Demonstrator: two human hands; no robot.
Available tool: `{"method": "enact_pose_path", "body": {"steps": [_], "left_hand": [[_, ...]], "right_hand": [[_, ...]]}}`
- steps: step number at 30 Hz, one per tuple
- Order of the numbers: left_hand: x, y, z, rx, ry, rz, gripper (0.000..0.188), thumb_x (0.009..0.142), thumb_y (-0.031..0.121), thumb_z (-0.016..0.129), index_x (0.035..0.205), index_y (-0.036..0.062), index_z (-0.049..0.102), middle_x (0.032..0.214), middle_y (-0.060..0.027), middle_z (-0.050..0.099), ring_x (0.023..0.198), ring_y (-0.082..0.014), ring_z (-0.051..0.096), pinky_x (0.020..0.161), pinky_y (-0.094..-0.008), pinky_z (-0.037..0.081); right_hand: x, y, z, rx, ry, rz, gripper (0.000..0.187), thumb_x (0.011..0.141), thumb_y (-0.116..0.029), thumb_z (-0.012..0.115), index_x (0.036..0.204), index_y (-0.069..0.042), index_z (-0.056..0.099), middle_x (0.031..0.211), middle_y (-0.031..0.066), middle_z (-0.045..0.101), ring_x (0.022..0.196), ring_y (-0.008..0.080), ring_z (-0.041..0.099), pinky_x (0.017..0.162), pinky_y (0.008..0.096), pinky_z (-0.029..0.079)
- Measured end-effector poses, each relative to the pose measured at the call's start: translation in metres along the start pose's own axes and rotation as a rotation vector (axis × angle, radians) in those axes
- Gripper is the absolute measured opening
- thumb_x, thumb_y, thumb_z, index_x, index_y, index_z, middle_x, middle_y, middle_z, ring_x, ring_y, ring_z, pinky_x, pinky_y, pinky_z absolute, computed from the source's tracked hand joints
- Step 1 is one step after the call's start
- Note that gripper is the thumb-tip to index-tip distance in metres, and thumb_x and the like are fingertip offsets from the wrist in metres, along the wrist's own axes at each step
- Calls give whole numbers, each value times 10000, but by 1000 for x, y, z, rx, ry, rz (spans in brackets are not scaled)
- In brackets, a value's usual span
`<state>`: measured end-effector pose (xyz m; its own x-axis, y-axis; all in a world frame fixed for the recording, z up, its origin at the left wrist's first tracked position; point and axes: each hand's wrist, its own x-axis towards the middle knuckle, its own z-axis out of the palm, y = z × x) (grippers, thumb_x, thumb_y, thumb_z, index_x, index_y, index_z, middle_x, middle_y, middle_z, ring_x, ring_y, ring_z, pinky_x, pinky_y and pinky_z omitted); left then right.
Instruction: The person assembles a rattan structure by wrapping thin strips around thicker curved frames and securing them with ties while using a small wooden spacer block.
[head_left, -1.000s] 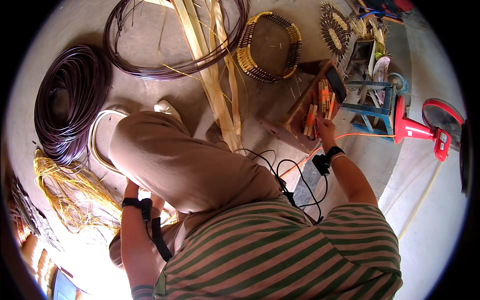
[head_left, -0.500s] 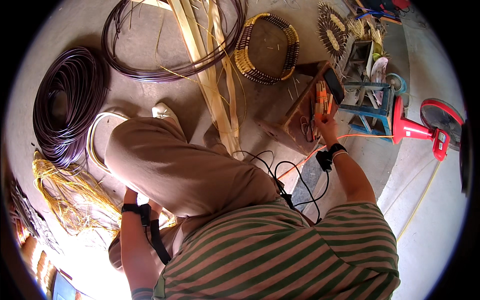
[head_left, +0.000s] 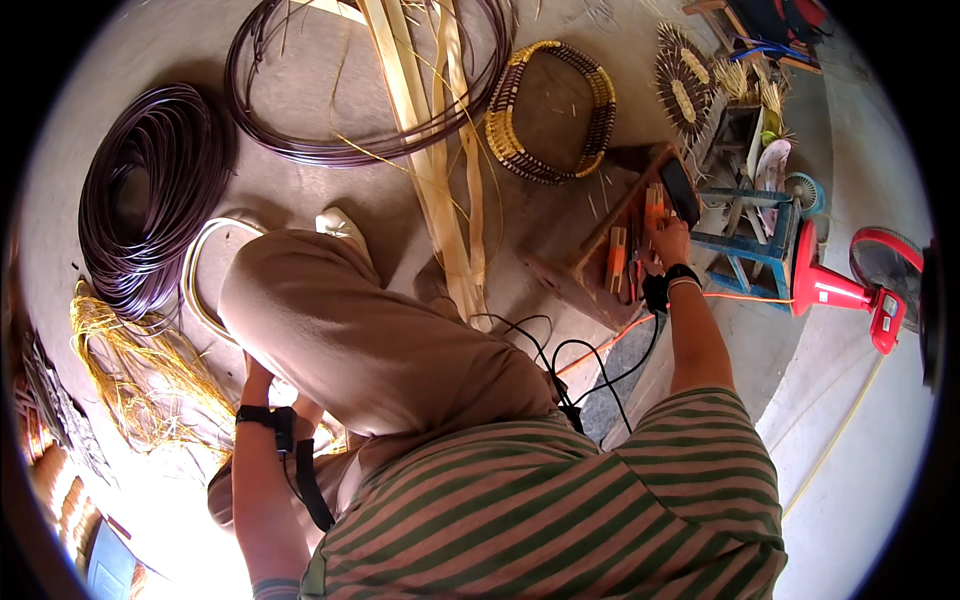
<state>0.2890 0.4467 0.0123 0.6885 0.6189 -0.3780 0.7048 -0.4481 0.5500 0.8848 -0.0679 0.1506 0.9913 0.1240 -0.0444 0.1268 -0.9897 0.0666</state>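
Observation:
My right hand (head_left: 668, 243) is over a wooden box (head_left: 562, 268), its fingers curled at an orange piece (head_left: 655, 205). What they hold, if anything, is hidden beneath them. Another orange-and-tan piece (head_left: 617, 252) lies in the box, left of the hand. A dark, phone-like slab (head_left: 681, 190) rests at the box's far right corner. My left hand (head_left: 260, 372) is low beside my bent knee, its fingers mostly hidden by the trouser leg and glare. Close to it are a pale hoop (head_left: 192, 275) and a bundle of yellow strands (head_left: 130, 375).
Dark cane coils (head_left: 150, 200), long pale strips (head_left: 425, 170) and a woven yellow-and-dark ring (head_left: 500, 120) lie ahead on the floor. On the right are a blue stool frame (head_left: 745, 245) and a red fan (head_left: 835, 285). Black cables (head_left: 605, 375) loop beside my hip.
My right hand has shifted slightly right within the box. An orange-and-tan piece now lies left of it, where scissors showed before. My left hand stays by the knee; the view has shifted slightly.

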Motion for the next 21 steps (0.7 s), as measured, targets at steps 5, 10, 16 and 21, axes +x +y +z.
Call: {"method": "enact_pose_path", "body": {"steps": [5,10,16,21], "left_hand": [[22,48,-32,23,19,-112,241,764,148,568,945,-4,613,842,-195,644,793,-334,625,675,-388,490],[23,117,-95,-335,321,-196,169,857,114,536,979,24,611,743,-90,632,653,-134,621,601,-262,484],[9,248,-179,-426,799,194,136,880,109,553,959,14,610,791,-62,640,660,-94,614,571,-212,487],[-28,386,-182,-252,612,685,114,720,25,627,834,24,632,755,-102,605,607,-248,584,544,-318,476]], "right_hand": [[8,19,-5,-61,-118,98,469,716,-376,656,965,18,603,1012,211,577,931,366,571,783,449,468],[-13,-19,-38,-123,282,-36,493,692,-336,650,1008,7,491,882,215,599,805,379,591,717,439,474],[-85,-181,-148,686,72,-571,433,668,-125,703,1006,-25,451,809,173,594,749,342,611,630,389,481],[-166,-288,-208,685,127,-946,500,660,-127,702,1062,-25,422,851,193,563,770,390,584,646,434,486]]}}
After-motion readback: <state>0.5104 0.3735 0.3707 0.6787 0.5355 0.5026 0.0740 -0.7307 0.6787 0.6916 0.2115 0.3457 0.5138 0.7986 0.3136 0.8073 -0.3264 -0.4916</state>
